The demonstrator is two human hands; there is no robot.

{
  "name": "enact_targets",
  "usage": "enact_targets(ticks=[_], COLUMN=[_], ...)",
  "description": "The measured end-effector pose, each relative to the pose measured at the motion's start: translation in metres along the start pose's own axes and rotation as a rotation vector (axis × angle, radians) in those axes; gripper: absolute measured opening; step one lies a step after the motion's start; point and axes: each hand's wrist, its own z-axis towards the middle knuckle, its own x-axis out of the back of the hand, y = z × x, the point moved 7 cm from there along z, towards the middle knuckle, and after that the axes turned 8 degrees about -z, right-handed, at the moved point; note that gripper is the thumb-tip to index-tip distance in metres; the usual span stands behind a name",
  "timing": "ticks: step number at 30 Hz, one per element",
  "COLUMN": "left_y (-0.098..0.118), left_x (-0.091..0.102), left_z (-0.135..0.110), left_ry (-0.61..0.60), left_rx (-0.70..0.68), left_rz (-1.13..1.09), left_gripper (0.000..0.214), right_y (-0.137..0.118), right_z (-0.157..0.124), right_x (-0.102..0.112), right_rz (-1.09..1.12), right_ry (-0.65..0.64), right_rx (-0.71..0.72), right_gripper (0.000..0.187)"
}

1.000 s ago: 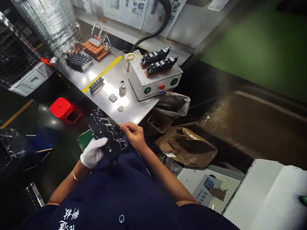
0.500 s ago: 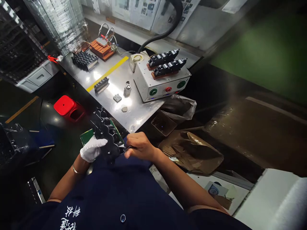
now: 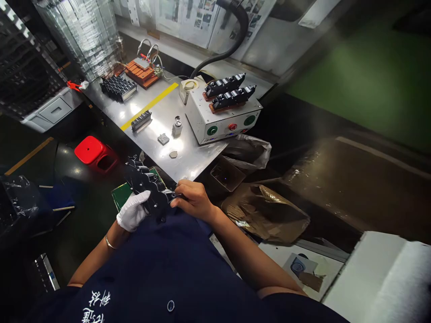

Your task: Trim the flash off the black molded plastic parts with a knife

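Note:
In front of my body, my left hand [image 3: 134, 211], in a white glove, is closed around a black moulded part [image 3: 148, 184] with a scalloped edge and a row of rounded humps. A green board [image 3: 121, 196] shows on both sides of that part. My bare right hand [image 3: 193, 197] is at the part's right end, with thumb and fingers pinched together. Whatever lies between those fingers is too small and dark to make out. The part is tilted, just off the table's near corner.
On the metal table [image 3: 158, 154] stand a small bottle [image 3: 177, 127], a grey block [image 3: 163, 138], black ribbed parts [image 3: 118, 87], an orange fixture [image 3: 143, 72] and a white control box [image 3: 222, 121] bearing two black parts. A red stool [image 3: 96, 152] is at left; a brown bag [image 3: 266, 215] lies right.
The black part has turned and tilted slightly in my left hand. My right hand has shifted a little up and left, still pinched at its end. The view has moved slightly.

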Motion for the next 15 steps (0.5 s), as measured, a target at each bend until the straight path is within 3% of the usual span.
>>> enact_targets(ticks=[8,12,15], left_y=[-0.008,0.014,0.028], left_x=[0.012,0.021,0.034], left_z=[0.001,0.014,0.036], left_ry=[0.016,-0.012,0.016], left_rx=[0.000,-0.054,-0.065], left_rz=[-0.016,-0.078,-0.082], left_gripper=[0.009,0.025,0.040], right_y=[0.002,-0.006,0.005], right_z=[-0.007,-0.013,-0.024], right_x=[0.005,-0.011,-0.030], right_rz=[-0.055,0.012,0.191], right_ry=[0.084,-0.021,0.023], right_rx=[-0.037,-0.002,-0.104], right_gripper=[0.052,0.041,0.031])
